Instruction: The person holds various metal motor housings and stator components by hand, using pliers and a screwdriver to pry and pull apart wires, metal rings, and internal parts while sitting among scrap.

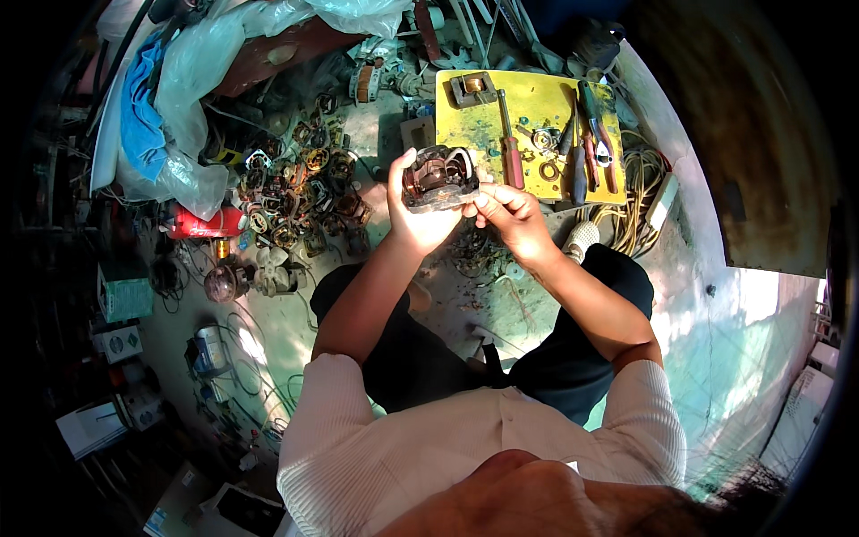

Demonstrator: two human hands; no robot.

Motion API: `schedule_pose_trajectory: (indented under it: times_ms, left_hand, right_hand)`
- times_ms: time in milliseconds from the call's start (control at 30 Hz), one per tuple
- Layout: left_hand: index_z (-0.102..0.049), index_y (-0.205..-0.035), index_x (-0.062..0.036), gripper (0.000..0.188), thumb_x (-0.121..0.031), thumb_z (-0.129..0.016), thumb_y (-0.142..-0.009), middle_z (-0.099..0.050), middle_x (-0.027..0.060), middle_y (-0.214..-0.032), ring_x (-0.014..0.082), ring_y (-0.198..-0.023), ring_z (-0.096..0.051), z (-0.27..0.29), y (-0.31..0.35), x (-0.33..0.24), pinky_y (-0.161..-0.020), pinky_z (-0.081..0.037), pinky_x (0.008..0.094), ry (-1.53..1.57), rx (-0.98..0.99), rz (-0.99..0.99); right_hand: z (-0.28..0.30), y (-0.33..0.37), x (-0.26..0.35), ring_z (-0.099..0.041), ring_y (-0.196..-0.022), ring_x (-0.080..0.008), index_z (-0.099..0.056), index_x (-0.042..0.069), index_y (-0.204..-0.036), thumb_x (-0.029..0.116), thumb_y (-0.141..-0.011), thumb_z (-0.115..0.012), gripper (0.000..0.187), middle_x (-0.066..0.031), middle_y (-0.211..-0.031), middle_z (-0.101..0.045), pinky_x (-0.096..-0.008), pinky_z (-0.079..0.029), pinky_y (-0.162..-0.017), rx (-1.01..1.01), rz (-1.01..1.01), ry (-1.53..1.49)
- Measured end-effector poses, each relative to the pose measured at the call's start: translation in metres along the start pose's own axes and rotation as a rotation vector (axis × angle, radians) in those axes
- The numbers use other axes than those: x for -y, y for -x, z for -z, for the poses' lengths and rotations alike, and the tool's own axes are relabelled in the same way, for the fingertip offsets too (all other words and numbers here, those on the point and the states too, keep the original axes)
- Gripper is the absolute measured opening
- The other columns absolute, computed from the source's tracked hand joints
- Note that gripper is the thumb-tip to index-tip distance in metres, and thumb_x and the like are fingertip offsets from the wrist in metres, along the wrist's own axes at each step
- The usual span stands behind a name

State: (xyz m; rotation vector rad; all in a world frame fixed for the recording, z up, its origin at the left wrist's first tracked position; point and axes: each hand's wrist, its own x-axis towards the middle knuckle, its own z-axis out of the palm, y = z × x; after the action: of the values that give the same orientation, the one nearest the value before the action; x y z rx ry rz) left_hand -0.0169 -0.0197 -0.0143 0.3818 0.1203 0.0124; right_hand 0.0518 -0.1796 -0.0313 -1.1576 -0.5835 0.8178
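My left hand [420,215] is wrapped round a dark motor stator [436,174], a ring-shaped core with copper windings and a pale loop of cord or sleeving at its upper right. The stator is held up in front of me, near the yellow board's left edge. At its lower right rim, the fingers of my right hand [510,219] are pinched together. Whatever lies between those fingertips is too small to make out. Close beyond the hands, a red-handled screwdriver [511,152] lies on the yellow board [537,89].
Several tools lie on the board, among them pliers [598,130] and a dark-handled screwdriver [579,174], beside a small coil on a core [472,88]. A heap of used stators [309,179] covers the floor at the left. Coiled cable [640,179] sits right of the board.
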Motion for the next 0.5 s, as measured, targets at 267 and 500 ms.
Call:
schedule_pose_trajectory:
  times_ms: [267,500]
  left_hand:
    - [-0.057,-0.124,0.0025,0.077,-0.064,-0.039,-0.091,-0.064,0.0225,-0.113,0.0383,-0.099,-0.062,0.018,0.000,0.005,-0.093,-0.049,0.0474,0.102,0.002,-0.084]
    - [-0.060,-0.120,-0.0011,0.075,-0.065,-0.044,-0.085,-0.064,0.0195,-0.117,0.0364,-0.102,-0.063,0.034,0.002,-0.026,-0.096,-0.046,0.0495,0.297,0.094,-0.088]
  right_hand:
    - [-0.001,-0.001,0.007,-0.060,-0.077,-0.0074,-0.068,0.004,-0.110,0.032,-0.102,-0.053,0.032,-0.0014,-0.086,-0.067,-0.0237,-0.049,-0.071,0.097,-0.228,0.106]
    - [-0.002,0.013,-0.026,-0.059,-0.079,-0.0075,-0.065,-0.001,-0.100,0.025,-0.101,-0.057,0.027,-0.0013,-0.085,-0.065,-0.0236,-0.048,-0.075,0.074,-0.158,0.335]
